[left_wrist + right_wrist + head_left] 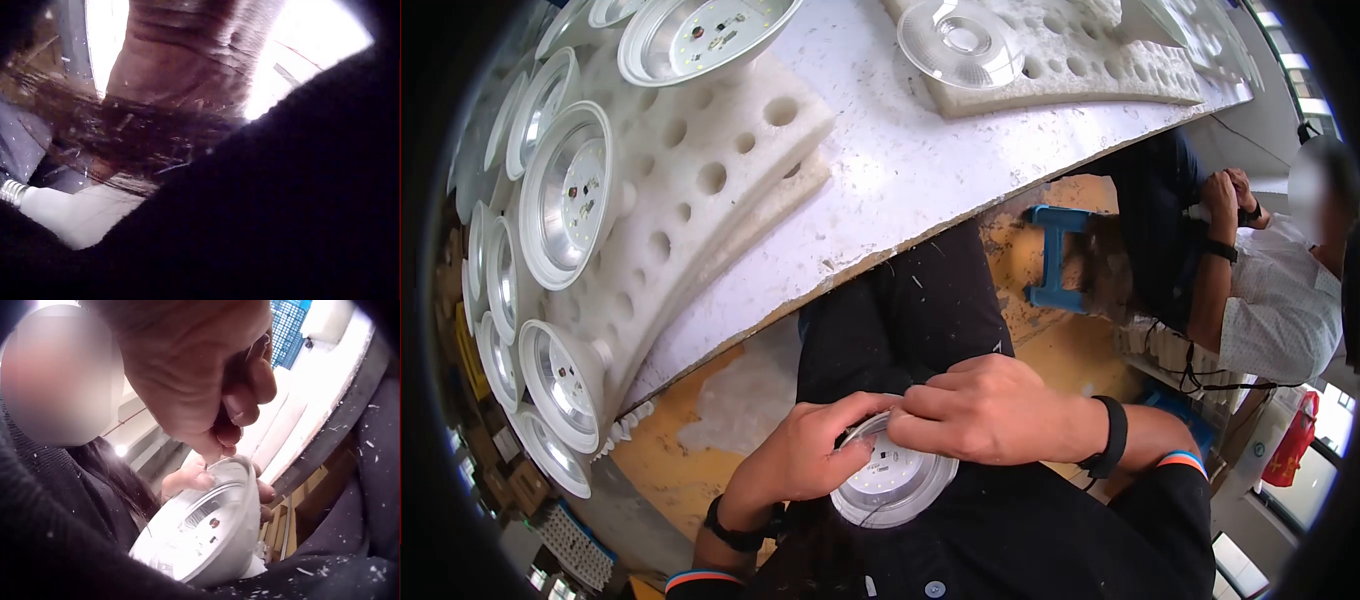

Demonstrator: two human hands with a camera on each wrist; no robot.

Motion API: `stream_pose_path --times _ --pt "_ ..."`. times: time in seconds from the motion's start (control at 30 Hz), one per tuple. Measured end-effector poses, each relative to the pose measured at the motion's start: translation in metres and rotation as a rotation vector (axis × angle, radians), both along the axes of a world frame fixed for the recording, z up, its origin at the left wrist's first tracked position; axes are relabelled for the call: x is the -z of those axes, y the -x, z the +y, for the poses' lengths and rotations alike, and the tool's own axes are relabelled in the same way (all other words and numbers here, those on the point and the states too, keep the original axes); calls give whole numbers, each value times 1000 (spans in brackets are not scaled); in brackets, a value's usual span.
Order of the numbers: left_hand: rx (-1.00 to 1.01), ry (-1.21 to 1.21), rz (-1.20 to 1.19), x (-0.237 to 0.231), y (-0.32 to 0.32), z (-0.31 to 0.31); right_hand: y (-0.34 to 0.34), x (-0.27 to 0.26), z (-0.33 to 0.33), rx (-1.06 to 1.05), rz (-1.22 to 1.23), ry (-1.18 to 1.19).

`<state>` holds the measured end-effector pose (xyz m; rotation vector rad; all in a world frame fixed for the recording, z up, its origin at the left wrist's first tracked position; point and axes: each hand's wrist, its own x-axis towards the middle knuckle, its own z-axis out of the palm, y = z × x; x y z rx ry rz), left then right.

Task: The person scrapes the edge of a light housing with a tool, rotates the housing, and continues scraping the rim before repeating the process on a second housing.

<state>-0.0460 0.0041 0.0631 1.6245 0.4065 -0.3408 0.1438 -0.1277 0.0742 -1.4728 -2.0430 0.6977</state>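
Note:
Over the lap, my left hand (808,448) grips the rim of a round white LED lamp (897,489), its open face up and a circuit board with small chips inside. The lamp's white body (75,212) and threaded screw base (14,192) show in the left wrist view. My right hand (990,412) is curled at the top of the rim, close against the left fingers. In the right wrist view, the right hand (194,375) holds a thin metal tool (265,341), mostly hidden in the fist, its tip right at the lamp's rim (240,464).
Several similar lamps (568,195) stand in a holed white foam block (700,150) on the worktable (880,190). A clear lens cover (960,42) lies on another foam block (1060,85). A blue stool (1052,258) and a seated person (1275,290) are at the right.

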Motion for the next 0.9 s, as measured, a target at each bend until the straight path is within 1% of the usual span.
stream_pose_path --times 0.07,0.2,0.27,0.33,0.4,0.43,0.47,0.5,0.53,0.6,0.63,0.67,0.7,0.77,0.8,0.87,0.9 --pt "-20 85 28 -2 -2 1 -9 -2 -5 4 -58 72" --pt "-19 108 20 3 -5 0 -11 1 -11 51 -95 102" --pt "-14 70 -23 7 -3 0 0 7 0 -4 -12 -47" --pt "-15 65 -25 7 2 2 5 10 2 -13 -16 -47" --pt "-40 62 -21 7 6 1 1 15 -2 70 189 48" --pt "-60 126 -10 9 6 1 1 20 -6 61 186 48" --pt "-81 194 -1 11 5 0 3 26 -13 234 371 143" --pt "-88 198 -5 12 4 -1 3 30 -19 413 555 242" --pt "-91 213 -21 14 3 -2 3 31 -23 413 552 245" --pt "-85 222 -40 16 1 -1 4 33 -27 458 664 515" --pt "-137 263 4 18 0 -3 6 33 -26 447 670 588" --pt "-189 303 45 20 0 -4 10 36 -27 452 667 578" --pt "-184 294 35 22 1 -5 15 41 -28 484 676 566" --pt "-390 434 19 31 4 -9 20 48 -32 511 657 544" --pt "-392 419 2 36 5 -10 22 51 -34 497 671 549" --pt "-490 223 -125 49 7 -9 23 59 -37 441 641 465" --pt "-478 193 -84 54 13 -6 21 58 -39 438 636 476"
